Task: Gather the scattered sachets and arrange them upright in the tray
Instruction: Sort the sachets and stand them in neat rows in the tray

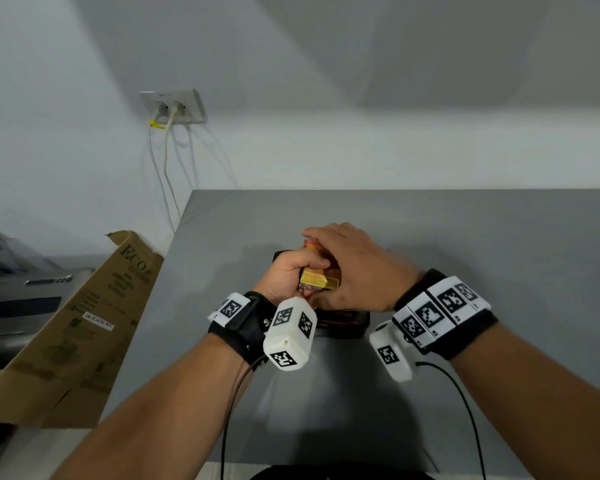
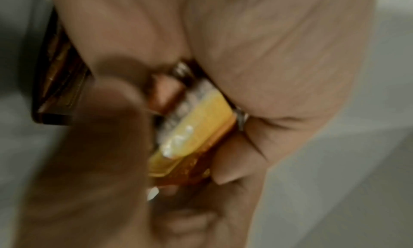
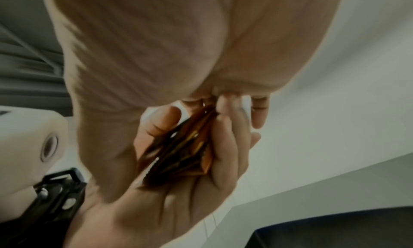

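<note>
A bundle of orange and gold sachets is held above the dark tray in the middle of the grey table. My left hand grips the bundle from the left, thumb on one side and fingers on the other. My right hand curls over its top and right side. In the left wrist view the yellow sachets are wedged between the two hands, with the tray at the left. The right wrist view shows the sachets fanned in the left hand's fingers. Most of the tray is hidden under my hands.
The grey table meets the wall behind it; its left edge runs down past a flattened cardboard box. A grey machine sits further left. A wall socket has cables hanging down. Wrist camera cables trail toward me.
</note>
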A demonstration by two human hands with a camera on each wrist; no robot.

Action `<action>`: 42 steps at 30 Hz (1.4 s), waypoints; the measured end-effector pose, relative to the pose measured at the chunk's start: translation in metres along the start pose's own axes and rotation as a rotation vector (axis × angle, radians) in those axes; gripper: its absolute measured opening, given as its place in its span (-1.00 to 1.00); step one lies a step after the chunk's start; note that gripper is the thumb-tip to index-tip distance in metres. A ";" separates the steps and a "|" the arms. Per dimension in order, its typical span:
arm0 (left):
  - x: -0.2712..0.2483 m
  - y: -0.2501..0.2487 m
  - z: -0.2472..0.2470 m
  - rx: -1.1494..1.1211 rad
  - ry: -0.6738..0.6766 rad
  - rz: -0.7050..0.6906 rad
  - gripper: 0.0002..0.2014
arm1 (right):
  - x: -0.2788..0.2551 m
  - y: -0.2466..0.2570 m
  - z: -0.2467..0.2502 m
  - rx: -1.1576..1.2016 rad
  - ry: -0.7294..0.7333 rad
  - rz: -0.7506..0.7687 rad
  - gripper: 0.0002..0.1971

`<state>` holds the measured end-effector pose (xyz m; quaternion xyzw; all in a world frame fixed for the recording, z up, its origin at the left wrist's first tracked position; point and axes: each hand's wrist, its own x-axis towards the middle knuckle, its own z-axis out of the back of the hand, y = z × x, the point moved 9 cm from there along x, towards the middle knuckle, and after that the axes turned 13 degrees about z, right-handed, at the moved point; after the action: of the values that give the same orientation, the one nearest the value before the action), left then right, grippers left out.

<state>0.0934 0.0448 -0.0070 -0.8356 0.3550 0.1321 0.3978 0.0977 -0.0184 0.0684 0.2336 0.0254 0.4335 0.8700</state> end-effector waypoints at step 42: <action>-0.007 -0.023 0.027 0.067 -0.244 -0.247 -0.57 | -0.028 -0.049 0.014 0.353 -0.435 -0.484 -0.73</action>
<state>0.1058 0.0784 -0.0075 -0.8370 0.2028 0.1705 0.4787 0.1203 -0.0705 0.0554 0.4541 -0.0310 0.1444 0.8786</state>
